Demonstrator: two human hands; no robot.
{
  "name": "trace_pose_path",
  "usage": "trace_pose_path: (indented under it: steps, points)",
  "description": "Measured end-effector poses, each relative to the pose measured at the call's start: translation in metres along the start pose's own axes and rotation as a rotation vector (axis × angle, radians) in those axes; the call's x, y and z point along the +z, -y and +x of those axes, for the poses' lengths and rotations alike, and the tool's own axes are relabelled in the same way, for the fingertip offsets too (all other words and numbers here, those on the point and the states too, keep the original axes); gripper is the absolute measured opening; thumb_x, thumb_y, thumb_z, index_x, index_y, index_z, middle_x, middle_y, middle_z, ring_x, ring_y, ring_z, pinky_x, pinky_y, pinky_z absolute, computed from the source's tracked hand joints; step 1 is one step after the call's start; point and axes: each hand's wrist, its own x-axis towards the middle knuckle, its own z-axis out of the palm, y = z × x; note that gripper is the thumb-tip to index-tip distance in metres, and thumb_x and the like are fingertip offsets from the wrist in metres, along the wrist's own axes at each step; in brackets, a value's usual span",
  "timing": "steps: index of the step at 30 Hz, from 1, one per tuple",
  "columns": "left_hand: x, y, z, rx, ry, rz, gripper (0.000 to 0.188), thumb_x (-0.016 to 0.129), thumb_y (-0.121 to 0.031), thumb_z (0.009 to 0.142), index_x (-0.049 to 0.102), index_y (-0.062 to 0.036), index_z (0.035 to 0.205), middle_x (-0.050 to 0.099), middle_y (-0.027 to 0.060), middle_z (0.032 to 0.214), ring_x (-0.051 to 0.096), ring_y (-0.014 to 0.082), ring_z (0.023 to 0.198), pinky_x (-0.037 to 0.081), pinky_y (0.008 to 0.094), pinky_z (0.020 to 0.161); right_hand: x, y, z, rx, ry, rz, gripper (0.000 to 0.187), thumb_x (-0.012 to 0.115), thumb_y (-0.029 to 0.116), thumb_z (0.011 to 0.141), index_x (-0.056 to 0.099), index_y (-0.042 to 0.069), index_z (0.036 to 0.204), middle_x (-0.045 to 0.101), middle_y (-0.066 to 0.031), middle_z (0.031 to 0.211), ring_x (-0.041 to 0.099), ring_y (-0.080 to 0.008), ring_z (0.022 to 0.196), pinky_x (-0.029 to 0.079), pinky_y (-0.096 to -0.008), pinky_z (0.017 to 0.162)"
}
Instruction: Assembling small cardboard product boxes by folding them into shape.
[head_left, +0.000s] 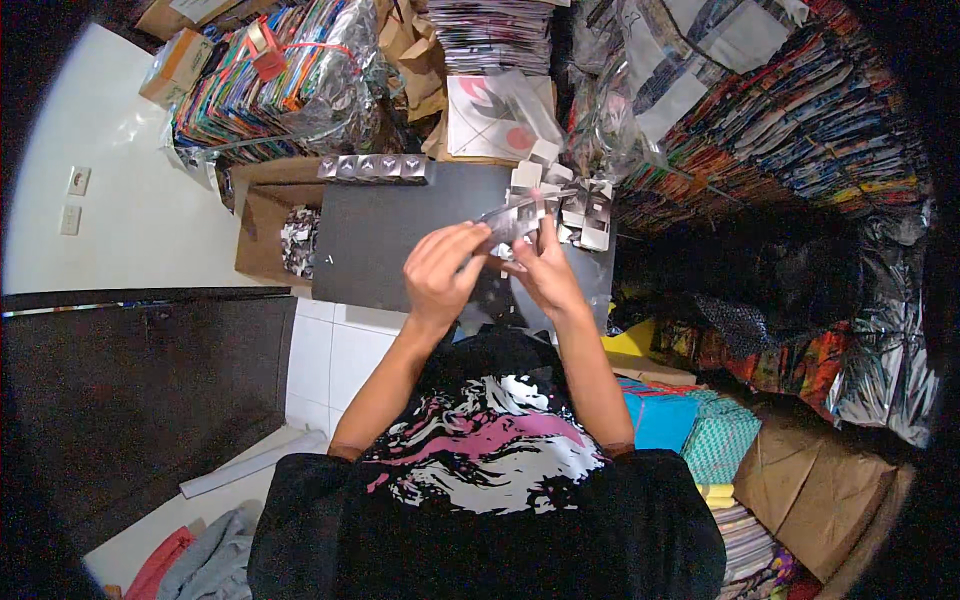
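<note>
Over the right part of the dark grey table [375,240], both hands grip a small printed carton [503,226] in grey and white, partly blurred. My left hand [440,268] closes its fingers on the near left side of it. Thumb and fingers of my right hand [548,278] pinch its right side, and the fingers partly hide it. Just beyond the right hand lies a loose pile of similar small cartons [596,212] with white flaps. Several closed small boxes [372,168] stand in a row at the table's far left edge.
Left of the table stands an open cardboard box [256,225] with many small boxes inside. Plastic-wrapped stacks of thin sheets [275,75] rise at the back left, with more stacks [790,130] at the right. Blue and green packages [690,425] sit by my right elbow.
</note>
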Motion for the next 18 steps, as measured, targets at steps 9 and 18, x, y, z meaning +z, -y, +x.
trace_pose_path:
  steps: [9, 18]
  points:
    - [-0.017, -0.016, 0.015, 0.037, 0.268, -0.064, 0.039, 0.091, -0.023, 0.071, 0.075, -0.0085, 0.104, 0.068, 0.0086, 0.127, 0.062, 0.0331, 0.121, 0.049, 0.0468, 0.104, -0.004, 0.006, -0.005, -0.100, 0.267, 0.224, 0.103, 0.075, 0.037, 0.095, 0.002, 0.030, 0.167, 0.037, -0.0124, 0.159, 0.047, -0.0316, 0.142, 0.052, -0.0480, 0.105]
    - [-0.009, -0.001, 0.003, 0.023, 0.342, -0.020, 0.022, 0.085, -0.018, 0.080, 0.074, -0.0059, 0.095, 0.067, 0.0114, 0.130, 0.063, 0.0352, 0.121, 0.050, 0.0458, 0.104, -0.009, -0.011, 0.001, -0.061, 0.039, -0.060, 0.101, 0.075, 0.027, 0.096, 0.004, 0.012, 0.166, 0.046, -0.0129, 0.151, 0.054, -0.0230, 0.130, 0.050, -0.0324, 0.101]
